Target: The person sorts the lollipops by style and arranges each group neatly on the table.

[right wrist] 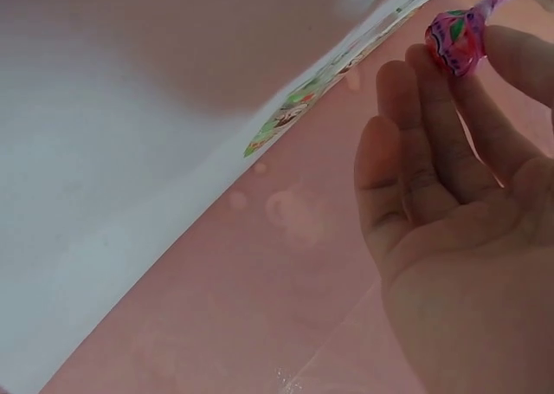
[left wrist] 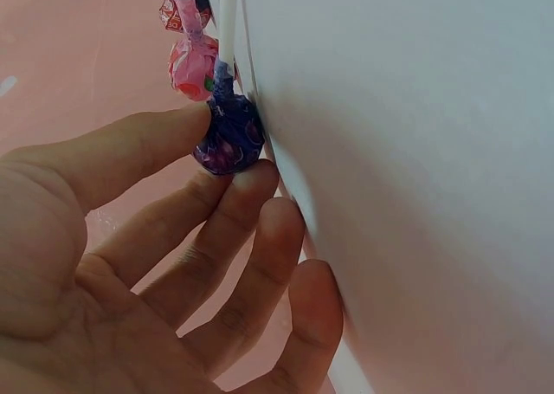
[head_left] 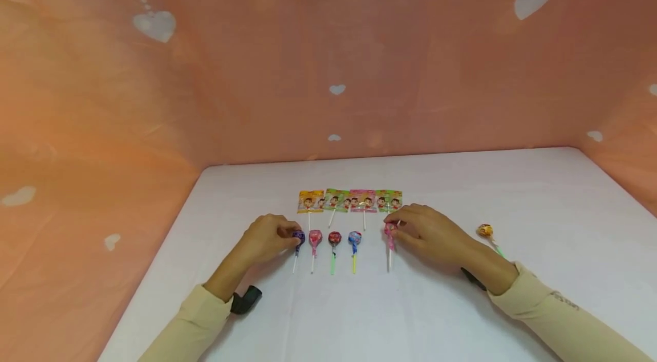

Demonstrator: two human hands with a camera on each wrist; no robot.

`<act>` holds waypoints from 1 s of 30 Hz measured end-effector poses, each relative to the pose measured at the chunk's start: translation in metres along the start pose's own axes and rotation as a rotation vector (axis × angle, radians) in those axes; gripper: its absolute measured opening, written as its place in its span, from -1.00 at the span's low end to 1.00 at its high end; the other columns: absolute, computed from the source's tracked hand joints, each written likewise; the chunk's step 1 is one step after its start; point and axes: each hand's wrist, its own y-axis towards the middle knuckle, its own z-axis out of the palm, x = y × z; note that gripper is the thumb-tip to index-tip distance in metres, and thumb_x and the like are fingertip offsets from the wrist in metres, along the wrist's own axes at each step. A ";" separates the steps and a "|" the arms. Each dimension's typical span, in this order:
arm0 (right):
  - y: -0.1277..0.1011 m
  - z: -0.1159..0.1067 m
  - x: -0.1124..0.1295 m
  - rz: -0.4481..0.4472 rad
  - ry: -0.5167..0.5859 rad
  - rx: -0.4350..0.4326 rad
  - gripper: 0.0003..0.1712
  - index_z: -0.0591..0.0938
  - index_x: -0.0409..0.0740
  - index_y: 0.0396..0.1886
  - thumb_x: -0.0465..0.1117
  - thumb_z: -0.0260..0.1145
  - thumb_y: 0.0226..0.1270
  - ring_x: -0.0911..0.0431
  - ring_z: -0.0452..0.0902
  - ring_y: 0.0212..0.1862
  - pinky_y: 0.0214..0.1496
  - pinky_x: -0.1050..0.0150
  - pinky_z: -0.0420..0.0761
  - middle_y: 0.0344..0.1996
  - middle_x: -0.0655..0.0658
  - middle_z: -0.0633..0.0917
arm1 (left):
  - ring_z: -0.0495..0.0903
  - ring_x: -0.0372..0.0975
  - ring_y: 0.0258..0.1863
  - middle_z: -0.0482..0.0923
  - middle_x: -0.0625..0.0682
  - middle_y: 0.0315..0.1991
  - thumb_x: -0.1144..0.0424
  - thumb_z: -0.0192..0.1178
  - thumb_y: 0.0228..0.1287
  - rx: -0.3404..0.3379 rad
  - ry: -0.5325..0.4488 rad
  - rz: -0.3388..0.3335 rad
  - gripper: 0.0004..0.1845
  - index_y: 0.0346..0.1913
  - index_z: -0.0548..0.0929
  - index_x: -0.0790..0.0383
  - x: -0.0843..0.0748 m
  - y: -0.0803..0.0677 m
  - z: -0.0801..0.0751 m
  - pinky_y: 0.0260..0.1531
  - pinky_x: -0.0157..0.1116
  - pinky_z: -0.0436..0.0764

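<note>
My left hand (head_left: 267, 238) pinches the head of a dark purple lollipop (head_left: 299, 236) between thumb and fingers at the left end of a row. The left wrist view shows the thumb on the purple wrapper (left wrist: 229, 138). Beside it lie a pink lollipop (head_left: 315, 238), a dark red one with a green stick (head_left: 335, 238) and a blue one with a yellow stick (head_left: 355, 238). Right of a gap, my right hand (head_left: 431, 234) holds a pink-and-purple lollipop (right wrist: 454, 43) by its head, its white stick pointing toward me.
Behind the row, flat-packed lollipops lie side by side: orange (head_left: 311, 201), green (head_left: 335, 200), pink (head_left: 363, 200) and green (head_left: 388, 200). An orange-yellow lollipop (head_left: 485, 230) lies beyond the right forearm. An orange cloth with hearts (head_left: 333, 43) surrounds the white table (head_left: 328, 322).
</note>
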 end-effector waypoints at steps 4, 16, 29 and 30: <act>0.002 0.001 0.001 0.001 0.003 0.006 -0.69 0.68 -0.01 0.09 -0.10 0.29 0.40 -0.04 0.55 0.24 0.33 -0.07 0.47 0.05 0.01 0.71 | 0.51 -0.22 -0.31 0.65 -0.05 -0.34 0.24 0.40 0.19 0.005 0.005 -0.020 -0.75 -0.05 0.79 0.12 -0.001 0.001 0.000 -0.32 -0.31 0.48; 0.017 0.008 0.011 -0.055 0.004 0.052 -0.71 0.71 -0.04 0.02 -0.08 0.29 0.40 0.01 0.58 0.16 0.30 -0.04 0.49 -0.01 0.05 0.74 | 0.49 -0.22 -0.32 0.63 -0.06 -0.37 0.22 0.41 0.19 0.005 0.008 -0.045 -0.74 -0.05 0.79 0.10 -0.002 0.002 0.000 -0.33 -0.32 0.46; 0.028 0.014 0.019 -0.087 -0.022 0.094 -0.71 0.74 -0.04 -0.01 -0.05 0.31 0.39 0.14 0.62 -0.03 0.14 0.09 0.57 -0.09 0.07 0.77 | 0.50 -0.21 -0.32 0.63 -0.05 -0.36 0.23 0.41 0.18 0.004 0.012 -0.030 -0.75 -0.06 0.79 0.11 -0.001 0.002 0.000 -0.34 -0.31 0.46; 0.028 0.014 0.019 -0.089 -0.024 0.096 -0.71 0.74 -0.04 -0.01 -0.05 0.31 0.39 0.13 0.63 -0.02 0.15 0.08 0.57 -0.09 0.07 0.77 | 0.50 -0.21 -0.32 0.63 -0.05 -0.36 0.23 0.41 0.18 0.006 0.012 -0.031 -0.75 -0.06 0.79 0.12 -0.001 0.002 0.000 -0.34 -0.31 0.46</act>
